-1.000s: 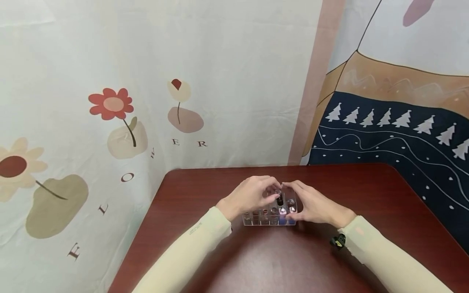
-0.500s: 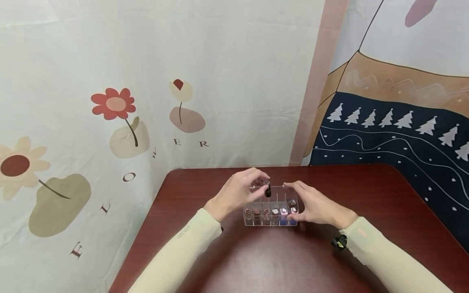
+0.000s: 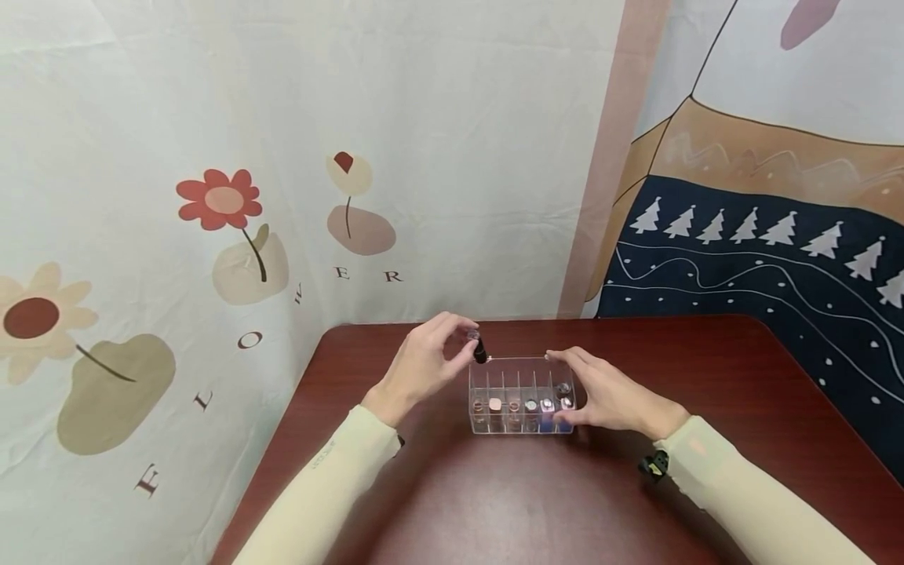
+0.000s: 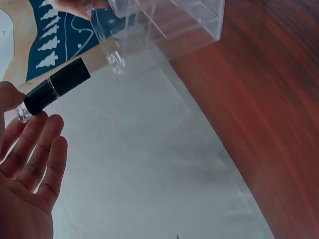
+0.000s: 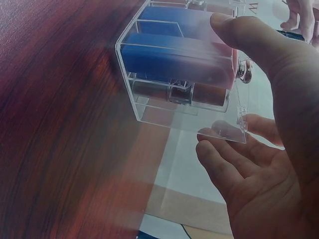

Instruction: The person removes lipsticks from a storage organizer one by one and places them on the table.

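Note:
Between thumb and fingertips, my left hand (image 3: 421,357) pinches a black lipstick tube (image 3: 480,351) by its clear end. The tube (image 4: 57,85) is tilted and raised at the back left corner of a clear divided lipstick organizer (image 3: 504,380). My right hand (image 3: 610,392) grips the organizer's right end. In the right wrist view its thumb lies on the front side and its fingers touch the opposite wall. Small tubes stand in the front row, including blue-and-pink ones (image 5: 174,62) at the right end. Behind these sits a clear-and-brown tube (image 5: 207,94).
The organizer stands on a reddish-brown wooden table (image 3: 523,502). A pale curtain (image 3: 452,157) printed with flowers hangs behind the table's back edge. A dark cloth (image 3: 741,267) with white trees hangs at the right.
My left hand has lifted the lipstick tube out of the organizer's right part and carried it left, past the row, to the back left corner. The right hand stays at the right end.

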`<action>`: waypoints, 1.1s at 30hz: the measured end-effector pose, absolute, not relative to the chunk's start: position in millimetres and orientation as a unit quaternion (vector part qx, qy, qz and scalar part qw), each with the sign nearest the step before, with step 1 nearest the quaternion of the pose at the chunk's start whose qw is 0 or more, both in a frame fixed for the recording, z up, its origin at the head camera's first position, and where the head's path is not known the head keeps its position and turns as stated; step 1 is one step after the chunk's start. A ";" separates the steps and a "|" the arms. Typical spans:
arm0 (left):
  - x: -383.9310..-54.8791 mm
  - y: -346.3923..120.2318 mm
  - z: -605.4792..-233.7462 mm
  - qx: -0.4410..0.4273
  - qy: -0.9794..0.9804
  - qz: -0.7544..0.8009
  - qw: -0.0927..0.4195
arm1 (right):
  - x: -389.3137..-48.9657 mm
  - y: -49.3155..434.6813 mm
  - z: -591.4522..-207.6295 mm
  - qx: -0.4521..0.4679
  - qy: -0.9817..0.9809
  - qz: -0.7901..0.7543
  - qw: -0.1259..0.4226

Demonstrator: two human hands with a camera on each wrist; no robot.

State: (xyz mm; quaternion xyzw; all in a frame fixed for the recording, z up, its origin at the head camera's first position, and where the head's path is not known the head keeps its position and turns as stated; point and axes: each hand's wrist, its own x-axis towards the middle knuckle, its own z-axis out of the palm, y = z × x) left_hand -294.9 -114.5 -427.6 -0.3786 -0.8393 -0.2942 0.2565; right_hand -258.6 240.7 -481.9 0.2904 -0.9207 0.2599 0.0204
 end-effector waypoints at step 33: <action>-301.8 -164.5 -475.6 -0.258 -0.930 -0.233 0.121 | -259.0 240.7 -482.5 0.286 -0.921 0.263 0.018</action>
